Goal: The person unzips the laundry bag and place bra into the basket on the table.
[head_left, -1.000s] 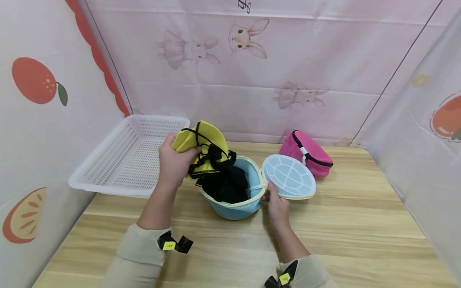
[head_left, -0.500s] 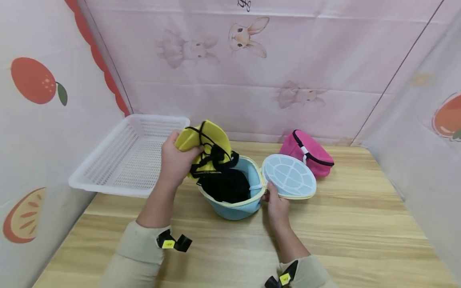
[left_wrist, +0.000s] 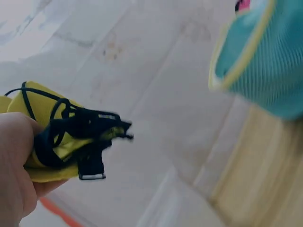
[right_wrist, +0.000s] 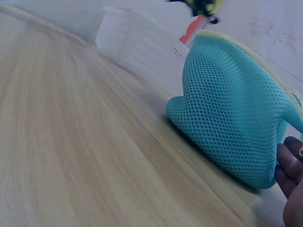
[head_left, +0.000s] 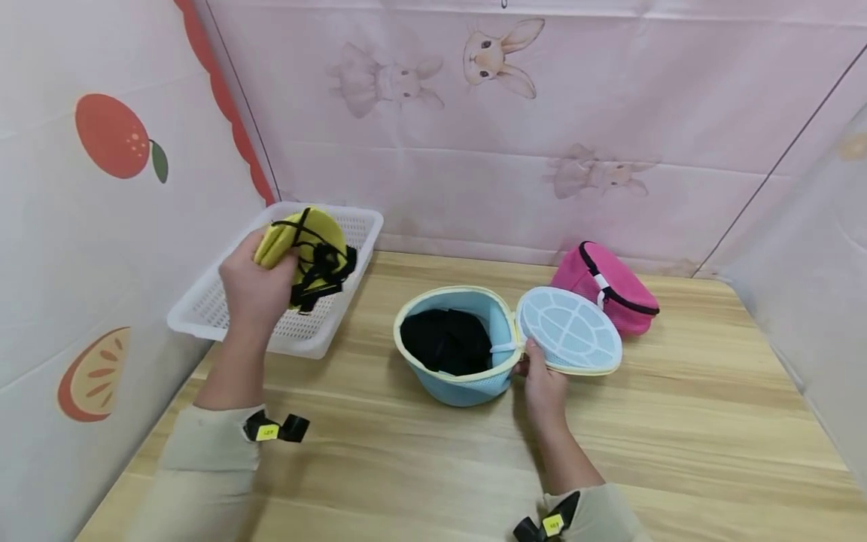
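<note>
My left hand grips a folded yellow bra with thin black straps, raised over the white basket at the left. The left wrist view shows the bra bunched in the fingers, its black band and a small metal buckle dangling. On the table stands a light-blue mesh laundry bag with a yellow rim, its round lid folded out to the right. Black cloth lies inside. My right hand pinches the bag's edge beside the lid hinge, thumb on top; fingers underneath are partly hidden.
The white perforated basket sits at the back left, against the side wall cloth. Behind the blue lid rests a zipped pink mesh bag. Printed cloth walls bound the wooden table at the back and sides.
My left hand has carried the yellow bra left, from above the blue bag to over the basket. The right hand keeps its hold, and the head view has shifted slightly.
</note>
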Demonstrator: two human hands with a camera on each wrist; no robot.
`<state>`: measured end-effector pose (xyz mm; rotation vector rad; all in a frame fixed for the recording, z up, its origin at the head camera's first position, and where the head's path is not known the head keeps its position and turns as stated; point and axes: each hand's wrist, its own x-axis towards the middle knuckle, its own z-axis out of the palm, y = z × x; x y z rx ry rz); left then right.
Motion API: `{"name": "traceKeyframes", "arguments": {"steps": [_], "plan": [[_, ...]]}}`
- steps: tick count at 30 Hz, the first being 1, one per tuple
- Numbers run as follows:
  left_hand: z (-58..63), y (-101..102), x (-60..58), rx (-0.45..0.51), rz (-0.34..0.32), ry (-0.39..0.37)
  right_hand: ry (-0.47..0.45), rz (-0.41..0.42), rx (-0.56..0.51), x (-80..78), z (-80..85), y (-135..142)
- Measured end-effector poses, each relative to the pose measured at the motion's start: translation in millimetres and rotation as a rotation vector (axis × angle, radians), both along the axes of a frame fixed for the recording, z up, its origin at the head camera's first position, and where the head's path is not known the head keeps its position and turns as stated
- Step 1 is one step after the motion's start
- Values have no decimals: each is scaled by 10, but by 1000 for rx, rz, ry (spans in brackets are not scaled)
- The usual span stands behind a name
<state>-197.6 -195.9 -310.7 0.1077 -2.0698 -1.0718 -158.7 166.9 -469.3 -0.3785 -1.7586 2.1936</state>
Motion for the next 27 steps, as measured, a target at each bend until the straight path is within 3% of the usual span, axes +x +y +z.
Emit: {"name": "traceKeyframes", "arguments": {"steps": [6,11,15,20,27], "plan": [[-202,-276,-73,-373,91,36,11,0,-9,-2,-18,19],[-425,-430,-111,-565,114,-131,49,0,-17,3,-52,26],[-514,-508,-127,-612,76,-312,53,3,-17,9,-65,28],[-513,-559,-169,-610,-56,-514,53,10,3,10,-46,29],[-485,-611,-264,-493,-161,-661,46,22,27,3,-10,17]]}}
